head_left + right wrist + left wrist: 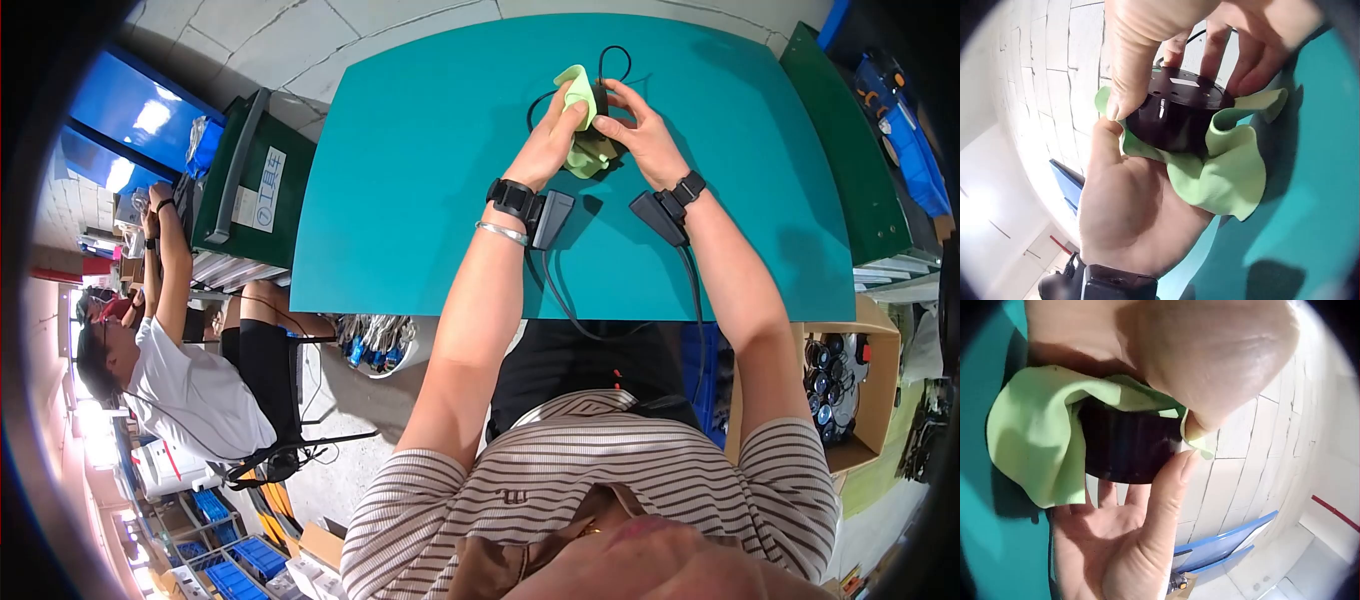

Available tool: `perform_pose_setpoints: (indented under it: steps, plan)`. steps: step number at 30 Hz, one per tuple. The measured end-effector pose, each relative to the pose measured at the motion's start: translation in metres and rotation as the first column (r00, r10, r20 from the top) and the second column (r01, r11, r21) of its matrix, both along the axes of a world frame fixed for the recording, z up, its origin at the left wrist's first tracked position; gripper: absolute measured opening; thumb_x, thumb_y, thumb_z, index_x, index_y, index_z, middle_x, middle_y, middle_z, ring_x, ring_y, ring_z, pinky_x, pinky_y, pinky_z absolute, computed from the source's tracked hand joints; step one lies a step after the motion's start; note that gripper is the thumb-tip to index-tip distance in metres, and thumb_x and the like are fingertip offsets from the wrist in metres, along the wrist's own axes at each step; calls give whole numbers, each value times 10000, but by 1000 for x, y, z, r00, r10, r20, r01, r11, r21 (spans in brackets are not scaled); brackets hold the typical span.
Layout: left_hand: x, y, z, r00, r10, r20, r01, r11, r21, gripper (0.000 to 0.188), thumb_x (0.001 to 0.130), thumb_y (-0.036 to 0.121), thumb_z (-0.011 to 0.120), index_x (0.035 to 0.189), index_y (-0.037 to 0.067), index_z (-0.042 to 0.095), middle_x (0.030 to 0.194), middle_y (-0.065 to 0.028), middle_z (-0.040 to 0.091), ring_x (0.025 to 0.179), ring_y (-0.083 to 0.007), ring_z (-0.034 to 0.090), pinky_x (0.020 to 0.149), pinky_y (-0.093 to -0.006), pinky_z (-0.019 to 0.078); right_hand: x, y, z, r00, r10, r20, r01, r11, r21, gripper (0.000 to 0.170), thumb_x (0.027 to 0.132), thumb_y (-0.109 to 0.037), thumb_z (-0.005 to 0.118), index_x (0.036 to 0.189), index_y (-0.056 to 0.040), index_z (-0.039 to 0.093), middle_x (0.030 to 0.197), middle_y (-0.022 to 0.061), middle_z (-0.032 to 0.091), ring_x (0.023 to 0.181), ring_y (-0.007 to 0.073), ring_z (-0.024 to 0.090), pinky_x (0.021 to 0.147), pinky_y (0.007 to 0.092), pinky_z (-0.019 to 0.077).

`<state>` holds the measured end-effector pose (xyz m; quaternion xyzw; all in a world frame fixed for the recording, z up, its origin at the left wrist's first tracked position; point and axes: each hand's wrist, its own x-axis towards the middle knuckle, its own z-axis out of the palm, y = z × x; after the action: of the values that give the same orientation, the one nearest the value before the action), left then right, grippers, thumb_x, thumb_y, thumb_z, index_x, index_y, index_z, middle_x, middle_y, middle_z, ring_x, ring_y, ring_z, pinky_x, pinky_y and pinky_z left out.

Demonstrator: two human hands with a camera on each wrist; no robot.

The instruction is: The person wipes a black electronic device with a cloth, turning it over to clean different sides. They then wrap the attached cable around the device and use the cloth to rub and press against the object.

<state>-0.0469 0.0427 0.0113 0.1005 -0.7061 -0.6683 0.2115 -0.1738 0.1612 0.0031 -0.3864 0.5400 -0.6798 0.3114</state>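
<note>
A black, round, puck-like device (pixel 1169 125) with a small white label on its flat face is held between both hands over the teal table. My left hand (pixel 548 140) holds a light green cloth (pixel 1222 175) against the device's side, its thumb pinching the cloth's edge. Fingers and thumb of my right hand (pixel 648 140) grip the device by its rim from the opposite side. Loose folds of cloth hang below the device. A thin black cable (pixel 618 48) loops over the table behind the hands.
The teal table (pixel 420 200) meets a white block wall at the back. Dark green cabinets flank it, the left one (pixel 245 190) labelled. A cardboard box (pixel 880 390) of round black parts stands at lower right. Another person (pixel 200 390) sits at the left.
</note>
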Motion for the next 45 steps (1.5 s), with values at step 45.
perform_pose_setpoints:
  steps: [45]
  plan:
    - [0,17,14,926,369,83,-286,828,-482,500,988,472,347,1294,81,402,1059,-237,617,964,-395,624,848,-418,476,5,-2,9,990,26,141,-34,998,59,586,880,-428,657,1321,-70,515,1110,56,578,963,129,566,802,256,471]
